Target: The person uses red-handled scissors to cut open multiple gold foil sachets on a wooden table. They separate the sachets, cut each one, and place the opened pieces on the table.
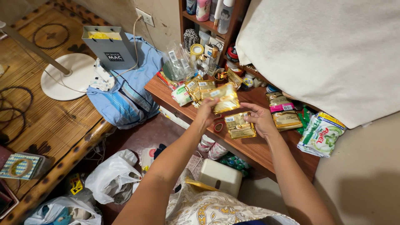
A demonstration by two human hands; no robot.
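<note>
My left hand (207, 111) holds a shiny gold sachet (225, 98) up above a wooden shelf (250, 146). My right hand (261, 118) rests on the shelf, its fingers touching a second gold sachet (239, 126) that lies flat there. More gold sachets (199, 88) are piled just left of the held one. Two further sachets, one with a pink band (281, 103), lie to the right of my right hand.
A green and white detergent pouch (320, 134) sits at the shelf's right end under a white cloth (329, 50). Bottles and jars (208, 46) crowd the shelf's back. Below lie a blue cloth (125, 91), a grey paper bag (110, 48), a fan base (68, 77) and plastic bags (112, 175).
</note>
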